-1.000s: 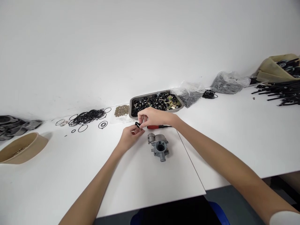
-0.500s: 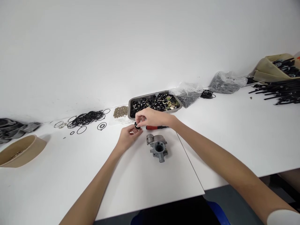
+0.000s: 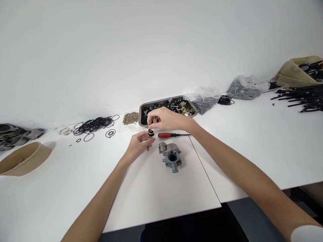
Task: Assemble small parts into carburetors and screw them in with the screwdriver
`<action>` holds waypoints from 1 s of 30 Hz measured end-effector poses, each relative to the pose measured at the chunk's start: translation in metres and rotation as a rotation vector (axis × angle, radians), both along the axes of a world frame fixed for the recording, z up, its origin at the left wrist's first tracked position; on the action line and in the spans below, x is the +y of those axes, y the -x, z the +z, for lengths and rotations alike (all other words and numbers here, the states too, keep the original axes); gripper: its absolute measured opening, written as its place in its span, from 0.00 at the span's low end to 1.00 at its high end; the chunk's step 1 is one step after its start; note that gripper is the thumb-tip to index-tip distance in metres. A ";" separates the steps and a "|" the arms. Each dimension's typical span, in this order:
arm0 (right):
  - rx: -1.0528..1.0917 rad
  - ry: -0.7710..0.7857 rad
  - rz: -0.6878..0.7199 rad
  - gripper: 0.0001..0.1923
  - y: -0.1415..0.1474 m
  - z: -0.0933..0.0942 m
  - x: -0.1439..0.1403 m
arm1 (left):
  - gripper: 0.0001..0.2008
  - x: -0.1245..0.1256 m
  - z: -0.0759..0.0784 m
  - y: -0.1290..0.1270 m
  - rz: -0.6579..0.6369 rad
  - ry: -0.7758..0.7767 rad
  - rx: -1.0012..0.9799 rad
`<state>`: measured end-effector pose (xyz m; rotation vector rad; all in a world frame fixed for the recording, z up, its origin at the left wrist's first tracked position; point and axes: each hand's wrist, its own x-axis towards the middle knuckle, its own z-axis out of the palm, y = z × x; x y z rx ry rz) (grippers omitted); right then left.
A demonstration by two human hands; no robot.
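- The right hand (image 3: 168, 120) hung just in front of the metal tray (image 3: 143, 109), its fingertips pinching a small black part (image 3: 150, 132) from above.
- The left hand (image 3: 138, 144) sat just below that part, fingers loosely curled and half spread; whether they touched it, I could not tell.
- A grey carburettor body (image 3: 171, 156) lay on the white table (image 3: 156, 195), just right of the left hand.
- A red-handled screwdriver (image 3: 169, 135) lay between the carburettor body and the tray.
- Black O-rings (image 3: 94, 125) were scattered further left.

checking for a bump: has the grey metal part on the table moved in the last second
No. The grey metal part lies in the same spot just below the red-handled screwdriver.
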<state>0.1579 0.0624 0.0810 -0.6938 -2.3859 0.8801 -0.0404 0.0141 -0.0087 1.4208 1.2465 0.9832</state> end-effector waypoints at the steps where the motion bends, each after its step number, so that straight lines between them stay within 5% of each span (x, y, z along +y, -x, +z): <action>1: 0.010 -0.009 -0.005 0.03 0.000 0.001 0.000 | 0.17 0.000 0.001 0.000 -0.002 0.008 -0.046; 7: 0.051 -0.001 -0.025 0.01 0.003 0.004 -0.006 | 0.16 -0.002 0.007 0.001 -0.072 0.043 -0.122; 17: 0.051 -0.031 -0.009 0.02 0.007 0.001 -0.008 | 0.20 -0.004 0.012 -0.002 -0.015 0.095 -0.316; 23: 0.013 -0.067 -0.019 0.03 0.007 -0.001 -0.008 | 0.17 0.000 0.012 0.001 0.165 0.027 -0.408; 26: -0.103 -0.023 -0.018 0.05 0.005 -0.004 -0.006 | 0.18 0.004 0.008 0.004 0.271 -0.013 -0.333; 30: -0.509 0.152 -0.003 0.13 0.004 -0.008 -0.002 | 0.20 0.008 0.003 0.009 0.310 -0.019 -0.254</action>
